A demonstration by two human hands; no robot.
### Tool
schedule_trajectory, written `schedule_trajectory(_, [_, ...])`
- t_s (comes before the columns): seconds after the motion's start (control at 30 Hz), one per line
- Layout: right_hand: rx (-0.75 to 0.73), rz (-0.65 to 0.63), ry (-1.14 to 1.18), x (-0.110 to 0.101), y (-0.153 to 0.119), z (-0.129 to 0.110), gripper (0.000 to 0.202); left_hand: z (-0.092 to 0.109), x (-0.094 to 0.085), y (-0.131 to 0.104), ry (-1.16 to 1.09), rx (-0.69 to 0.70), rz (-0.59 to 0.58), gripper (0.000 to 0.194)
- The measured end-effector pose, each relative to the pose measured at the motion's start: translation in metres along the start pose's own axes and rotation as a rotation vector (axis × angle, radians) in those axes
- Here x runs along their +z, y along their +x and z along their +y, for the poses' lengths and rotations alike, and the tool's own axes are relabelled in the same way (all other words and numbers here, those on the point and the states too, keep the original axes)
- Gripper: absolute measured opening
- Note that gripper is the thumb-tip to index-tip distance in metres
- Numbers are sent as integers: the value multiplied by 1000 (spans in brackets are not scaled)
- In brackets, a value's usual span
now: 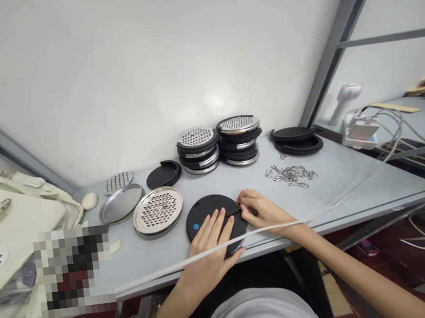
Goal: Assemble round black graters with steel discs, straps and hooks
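Note:
A round black case (207, 206) with a small blue dot lies on the table's front part. My left hand (212, 244) rests flat on top of it, fingers stretched out. At the case's right edge, my right hand (262, 209) pinches a small metal clip (238, 204), mostly covered by the fingers. To the left lie a round metal grater plate (159, 210) and a plain metal disc (121, 203). A pile of metal clips (292, 174) sits to the right, beyond my right hand.
Two stacks of round graters (199, 153) stand against the wall. Black round holders (299, 143) sit at the back right, another (163, 174) left of the stacks. A white cable (341, 197) crosses in front of my hands. A cream bag (18, 219) occupies the left end.

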State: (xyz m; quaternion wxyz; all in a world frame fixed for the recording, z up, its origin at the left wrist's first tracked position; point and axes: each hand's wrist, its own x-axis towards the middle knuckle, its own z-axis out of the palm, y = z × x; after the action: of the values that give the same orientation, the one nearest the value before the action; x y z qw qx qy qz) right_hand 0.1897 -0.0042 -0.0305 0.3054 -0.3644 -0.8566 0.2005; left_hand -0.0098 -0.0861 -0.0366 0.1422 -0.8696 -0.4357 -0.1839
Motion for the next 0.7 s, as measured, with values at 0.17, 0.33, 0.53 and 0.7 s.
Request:
schedule_trajectory(0.17, [7, 13, 7, 1, -2, 0, 24, 0, 0, 1, 4, -5, 5, 57])
schedule_trajectory(0.33, [0, 10, -6, 1, -2, 1, 22, 0, 1, 2, 2, -21, 6, 56])
schedule_trajectory(0.53, [30, 24, -45, 0, 0, -2, 14, 1, -1, 1, 1, -29, 12, 56])
schedule_trajectory(0.7, [55, 16, -55, -1, 0, -2, 12, 0, 0, 1, -12, -24, 5, 56])
